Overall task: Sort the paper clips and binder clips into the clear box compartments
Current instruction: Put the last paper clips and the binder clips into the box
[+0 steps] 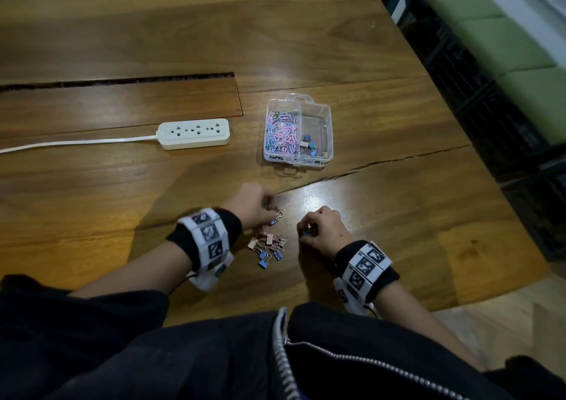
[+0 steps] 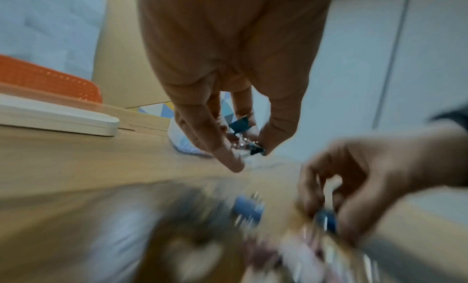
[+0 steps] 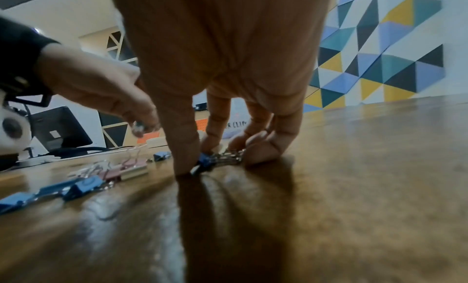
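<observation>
A clear box [image 1: 324, 114] stands mid-table; its left compartment is full of pastel paper clips [image 1: 281, 134], its right one holds a few binder clips [image 1: 310, 147]. A small pile of blue and pink binder clips [image 1: 268, 246] lies on the wood between my hands. My left hand [image 1: 260, 206] pinches blue binder clips [image 2: 244, 127] just above the pile's far edge. My right hand [image 1: 318, 228] rests its fingertips on the table and pinches a blue binder clip [image 3: 205, 162] with wire handles beside the pile.
A white power strip [image 1: 193, 133] with its cord lies left of the box. A long slot [image 1: 122, 81] cuts the tabletop behind it. The table edge runs down the right side, with green benches [image 1: 502, 41] beyond.
</observation>
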Available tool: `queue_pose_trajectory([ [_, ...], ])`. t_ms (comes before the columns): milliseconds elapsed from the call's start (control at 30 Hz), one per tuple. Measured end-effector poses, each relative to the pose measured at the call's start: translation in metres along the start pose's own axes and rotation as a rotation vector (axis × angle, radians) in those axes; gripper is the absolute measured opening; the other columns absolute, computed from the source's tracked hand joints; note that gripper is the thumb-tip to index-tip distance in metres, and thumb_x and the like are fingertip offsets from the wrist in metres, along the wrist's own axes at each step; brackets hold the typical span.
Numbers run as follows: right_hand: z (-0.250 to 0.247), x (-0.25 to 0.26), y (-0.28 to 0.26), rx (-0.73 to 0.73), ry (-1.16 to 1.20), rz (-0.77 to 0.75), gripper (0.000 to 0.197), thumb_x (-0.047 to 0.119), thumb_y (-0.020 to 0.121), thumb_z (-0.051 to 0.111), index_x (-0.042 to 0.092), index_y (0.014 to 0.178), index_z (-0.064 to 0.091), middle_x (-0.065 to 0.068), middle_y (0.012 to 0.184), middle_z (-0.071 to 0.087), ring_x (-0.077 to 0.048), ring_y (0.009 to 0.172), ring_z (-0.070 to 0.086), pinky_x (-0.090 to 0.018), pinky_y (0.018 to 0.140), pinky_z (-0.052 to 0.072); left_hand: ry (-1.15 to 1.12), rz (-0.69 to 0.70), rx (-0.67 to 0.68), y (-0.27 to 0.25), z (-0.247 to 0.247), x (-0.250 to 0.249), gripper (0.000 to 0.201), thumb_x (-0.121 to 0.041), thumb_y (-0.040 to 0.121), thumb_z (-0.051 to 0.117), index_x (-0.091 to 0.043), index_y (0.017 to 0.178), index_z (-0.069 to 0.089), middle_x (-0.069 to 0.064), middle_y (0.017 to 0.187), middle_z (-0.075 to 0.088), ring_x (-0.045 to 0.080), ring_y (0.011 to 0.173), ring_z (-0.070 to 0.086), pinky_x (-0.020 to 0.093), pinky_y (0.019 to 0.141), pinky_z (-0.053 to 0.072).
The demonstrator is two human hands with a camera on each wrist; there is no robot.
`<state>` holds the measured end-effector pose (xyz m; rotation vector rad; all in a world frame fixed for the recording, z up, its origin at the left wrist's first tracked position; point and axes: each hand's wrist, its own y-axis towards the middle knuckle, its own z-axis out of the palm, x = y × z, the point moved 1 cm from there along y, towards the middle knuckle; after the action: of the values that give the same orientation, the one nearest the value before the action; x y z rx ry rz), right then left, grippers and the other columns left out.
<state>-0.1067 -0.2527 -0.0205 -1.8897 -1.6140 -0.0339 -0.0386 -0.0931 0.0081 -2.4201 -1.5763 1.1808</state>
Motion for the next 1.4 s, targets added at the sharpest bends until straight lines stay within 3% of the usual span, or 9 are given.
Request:
queue_pose_trajectory([
  [133,-0.002,-0.005,0.002,-0.009,0.053,0.020,0.024,0.015,0.077,0.069,0.011,0.100,0.063,-0.007,0.109,0.046,-0.019,0.101,0.045,-0.021,0.082,0.038,-0.438,-0.002,-0.124,0.034,-0.023,-0.041,0.023,-0.012,0.082,0.064,-0.020,0.066,0.050,0.000,0.080,0.059,0.007,0.065,0.054,0.011,0.051,0.047],
  [267,-0.003,-0.009,0.003,-0.022,0.102,-0.023,0.019,0.011,0.074,0.070,0.002,0.090,0.065,-0.008,0.106,0.046,-0.014,0.091,0.045,-0.018,0.076,0.037,-0.653,-0.048,-0.254,0.078,-0.040,-0.077,0.023,-0.008,0.083,0.062,-0.018,0.067,0.050,0.000,0.075,0.057,0.017,0.072,0.059,0.027,0.072,0.055],
  [567,-0.005,-0.013,0.001,-0.097,0.053,0.012,0.017,0.013,0.076,0.067,0.008,0.091,0.071,-0.006,0.104,0.056,-0.015,0.090,0.053,-0.014,0.070,0.038,-0.153,0.025,-0.087,0.070,-0.034,-0.057,0.028,-0.006,0.085,0.059,-0.007,0.113,0.061,0.009,0.121,0.059,0.021,0.110,0.056,0.024,0.087,0.043],
  [700,-0.019,-0.014,0.007,-0.066,0.099,0.103,0.016,0.009,0.080,0.064,0.005,0.094,0.070,-0.008,0.098,0.065,-0.016,0.089,0.059,-0.020,0.073,0.043,0.020,0.058,0.299,0.021,-0.018,-0.018,0.050,-0.004,0.080,0.063,-0.021,0.125,0.050,0.001,0.135,0.047,0.017,0.116,0.048,0.025,0.087,0.042],
  [800,-0.032,-0.012,0.014,-0.035,0.230,0.181,0.006,0.006,0.081,0.064,0.005,0.086,0.067,-0.007,0.089,0.064,-0.014,0.078,0.058,-0.021,0.066,0.048,0.432,0.133,0.525,-0.002,0.001,0.008,0.076,-0.009,0.079,0.065,-0.031,0.142,0.028,-0.004,0.154,0.019,0.023,0.135,0.024,0.038,0.108,0.035],
  [967,-0.081,0.011,0.036,-0.265,0.437,0.119,0.018,0.003,0.085,0.058,-0.001,0.101,0.063,-0.013,0.103,0.065,-0.014,0.079,0.058,-0.015,0.061,0.045,0.647,0.286,0.393,-0.013,0.019,0.020,0.063,-0.019,0.089,0.055,-0.030,0.144,0.025,-0.003,0.154,0.017,0.024,0.131,0.026,0.035,0.104,0.039],
  [1133,-0.104,0.025,0.049,-0.386,0.542,0.028,0.026,0.007,0.087,0.056,0.004,0.113,0.058,-0.010,0.117,0.061,-0.020,0.108,0.058,-0.024,0.089,0.047,0.600,0.262,0.215,-0.020,0.029,0.017,0.044,-0.015,0.092,0.047,-0.022,0.135,0.039,0.004,0.142,0.032,0.024,0.122,0.035,0.034,0.096,0.044],
  [1333,-0.052,0.020,0.018,-0.195,0.421,-0.075,0.034,0.003,0.083,0.058,0.010,0.117,0.053,-0.003,0.113,0.054,-0.014,0.097,0.051,-0.013,0.069,0.043,0.477,0.119,0.162,-0.021,0.032,0.017,0.039,-0.017,0.089,0.052,-0.015,0.127,0.040,0.011,0.128,0.042,0.030,0.117,0.039,0.037,0.096,0.040],
  [1400,-0.028,0.021,0.006,-0.031,0.333,-0.092,0.046,0.008,0.078,0.066,0.014,0.121,0.050,-0.005,0.120,0.050,-0.017,0.103,0.050,-0.017,0.079,0.044,0.431,0.097,0.161,-0.021,0.032,0.017,0.039,-0.017,0.090,0.052,-0.017,0.127,0.040,0.010,0.128,0.043,0.030,0.117,0.040,0.037,0.096,0.039],
])
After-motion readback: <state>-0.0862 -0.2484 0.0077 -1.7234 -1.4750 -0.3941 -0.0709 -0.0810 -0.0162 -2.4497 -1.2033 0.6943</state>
